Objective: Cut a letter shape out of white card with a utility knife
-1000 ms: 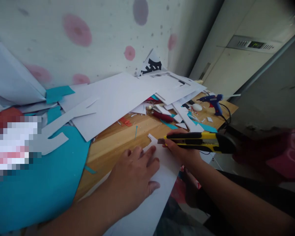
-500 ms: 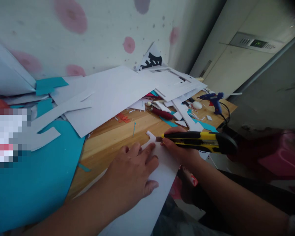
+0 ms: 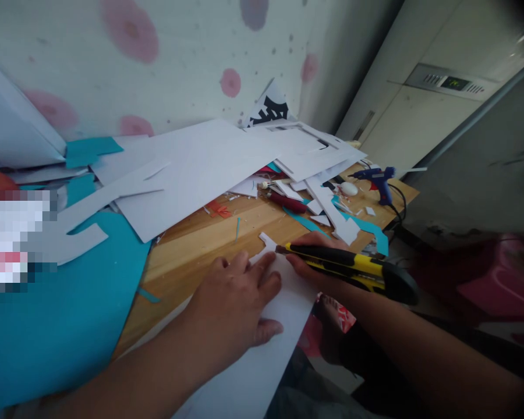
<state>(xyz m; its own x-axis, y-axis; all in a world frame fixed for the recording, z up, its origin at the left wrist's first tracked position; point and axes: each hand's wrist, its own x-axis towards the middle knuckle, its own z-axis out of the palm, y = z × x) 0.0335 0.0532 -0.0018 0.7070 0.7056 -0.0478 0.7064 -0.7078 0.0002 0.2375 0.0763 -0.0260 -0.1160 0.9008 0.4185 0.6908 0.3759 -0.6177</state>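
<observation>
One white sheet is lying under my spread left hand; my right hand is gripping a yellow-and-black cutter near its edge. Beyond, white offcuts, a red handle and a blue glue gun are crowding the table.

Cutter (blade out) at white sheet

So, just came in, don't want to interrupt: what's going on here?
The person's left hand rests on a white sheet on the wooden table. The right hand holds a yellow-and-black utility knife, its blade at the sheet's far end. A blue glue gun sits farther back, near scraps.
</observation>
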